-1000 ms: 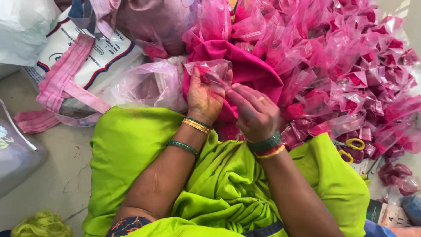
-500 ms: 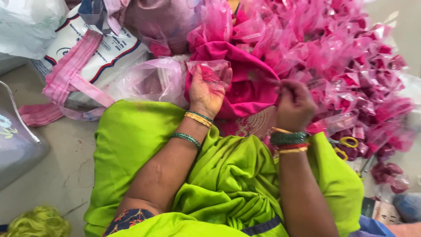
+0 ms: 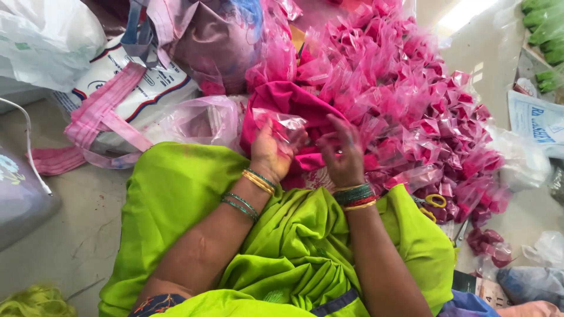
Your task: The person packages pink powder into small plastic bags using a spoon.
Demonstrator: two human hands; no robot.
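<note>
My left hand (image 3: 269, 157) grips a small clear plastic packet (image 3: 286, 125) with pink material inside, held just above my lap. My right hand (image 3: 342, 157) is close beside it to the right, fingers spread and resting against the folded pink cloth (image 3: 282, 98); nothing shows in its grasp. Both wrists carry green and gold bangles. A large heap of similar pink-filled clear packets (image 3: 423, 111) spreads behind and to the right of both hands.
A bright green garment (image 3: 176, 194) covers my lap. A white bag with pink straps (image 3: 132, 91) and a crumpled clear plastic bag (image 3: 197, 120) lie at left. Yellow-handled scissors (image 3: 433, 202) sit at the heap's right foot. Grey floor lies at far left.
My right hand reached out right into the heap of packets, then came back beside my left hand. The left hand has kept the packet and shifted slightly.
</note>
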